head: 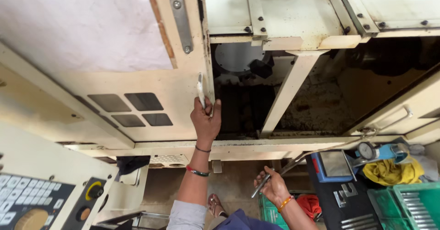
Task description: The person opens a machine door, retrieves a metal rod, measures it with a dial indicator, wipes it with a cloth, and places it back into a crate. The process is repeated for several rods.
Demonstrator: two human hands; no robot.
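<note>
At door edge: left hand (206,120) clasps upright handle (200,90); right hand (273,187), lower, pinches 1 slanted metal rod (262,184), probably steel.

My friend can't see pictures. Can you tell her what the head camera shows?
A person's left hand grips the handle on a cream machine door, beside the machine's dark open inside. The right hand holds a thin metal rod lower down. A green crate of metal rods and a yellow cloth sit at the right.
</note>
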